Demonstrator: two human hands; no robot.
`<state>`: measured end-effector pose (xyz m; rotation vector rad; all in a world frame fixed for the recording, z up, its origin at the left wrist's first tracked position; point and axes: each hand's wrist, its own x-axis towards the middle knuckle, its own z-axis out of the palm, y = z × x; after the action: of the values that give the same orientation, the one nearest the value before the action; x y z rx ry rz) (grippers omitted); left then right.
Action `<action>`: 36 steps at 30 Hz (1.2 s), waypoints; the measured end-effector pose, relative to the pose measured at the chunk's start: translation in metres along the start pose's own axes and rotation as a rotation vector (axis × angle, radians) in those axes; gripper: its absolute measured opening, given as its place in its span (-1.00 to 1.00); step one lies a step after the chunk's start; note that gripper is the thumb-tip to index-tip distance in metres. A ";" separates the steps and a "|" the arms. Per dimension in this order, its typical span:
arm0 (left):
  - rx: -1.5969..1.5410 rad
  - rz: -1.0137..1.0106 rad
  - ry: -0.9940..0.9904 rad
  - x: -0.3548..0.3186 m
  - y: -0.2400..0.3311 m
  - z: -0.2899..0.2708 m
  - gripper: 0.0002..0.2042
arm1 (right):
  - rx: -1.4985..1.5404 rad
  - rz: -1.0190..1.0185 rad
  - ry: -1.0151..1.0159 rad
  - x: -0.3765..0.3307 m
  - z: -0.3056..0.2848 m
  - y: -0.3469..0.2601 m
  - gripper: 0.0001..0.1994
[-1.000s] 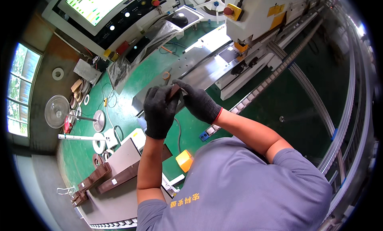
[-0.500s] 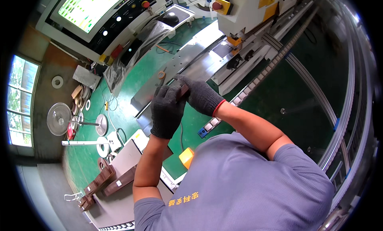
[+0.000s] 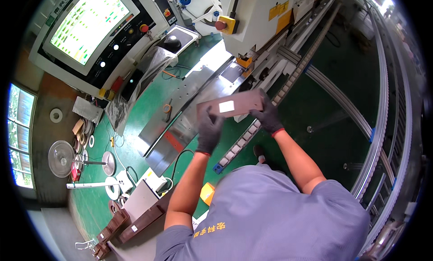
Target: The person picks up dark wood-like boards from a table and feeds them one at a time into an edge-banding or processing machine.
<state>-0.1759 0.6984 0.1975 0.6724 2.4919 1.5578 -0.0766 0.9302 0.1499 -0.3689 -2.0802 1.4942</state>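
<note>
The big white machine (image 3: 252, 17) is standing at twelve o'clock, past the brown board (image 3: 243, 102) I am holding in front of me. I guess I am handling and turning it; the next move seems to be needing a firm grip. It is looking long and flat. My left hand (image 3: 210, 131) is gripping it at seven o'clock, my right hand (image 3: 269, 116) at three. A white sticker (image 3: 226, 107) is showing.

Dark gloves (image 3: 210, 134) carry red cuffs (image 3: 277, 131), a brown panel (image 3: 246, 102) wears a white label (image 3: 227, 107), a grey shirt (image 3: 279, 211) bears yellow lettering (image 3: 209, 230) and the floor (image 3: 146, 114) shows green.
</note>
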 end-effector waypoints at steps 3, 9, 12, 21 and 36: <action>-0.242 -0.251 -0.251 -0.019 -0.014 0.049 -0.08 | 0.128 0.200 0.033 -0.030 -0.029 0.034 -0.18; 0.014 -0.042 -0.016 0.009 -0.041 0.122 0.00 | -0.247 0.376 0.036 -0.070 -0.030 0.028 -0.17; -0.303 -0.246 0.010 0.030 -0.015 0.132 -0.02 | -0.322 0.504 0.027 -0.053 -0.028 0.015 -0.12; -0.635 -0.304 0.003 0.061 -0.023 0.157 -0.54 | -0.221 0.653 -0.036 0.002 -0.017 0.010 0.01; -0.528 -0.317 0.042 0.143 0.020 0.269 -0.42 | -0.460 0.422 -0.038 0.095 -0.105 0.091 -0.26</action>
<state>-0.2079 0.9887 0.1096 0.1595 1.9428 1.9771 -0.1013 1.0929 0.1150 -1.0133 -2.4785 1.2210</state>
